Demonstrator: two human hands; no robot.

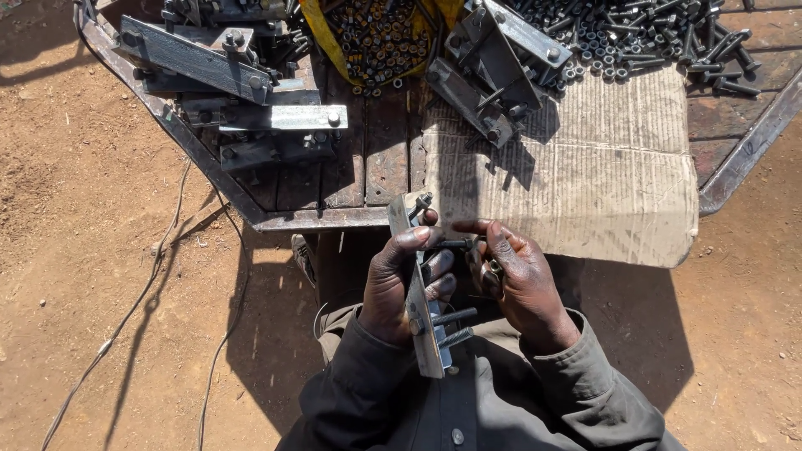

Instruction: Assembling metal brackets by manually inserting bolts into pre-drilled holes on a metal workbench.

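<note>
Dark wooden worktop spanned the upper frame, worn cardboard sheet at right. Lower centre: left hand closed around a flat grey steel bar with bolts; right hand pinched a small nut, fingers curled.

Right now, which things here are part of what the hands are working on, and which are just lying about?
In hand:
- left hand gripping a flat steel bracket with bolts through it
- right hand on a bolt, a nut against its fingers

Lying about:
- finished brackets
- yellow sack of nuts
- loose bolts
- cardboard sheet
- cables on the dirt
</note>
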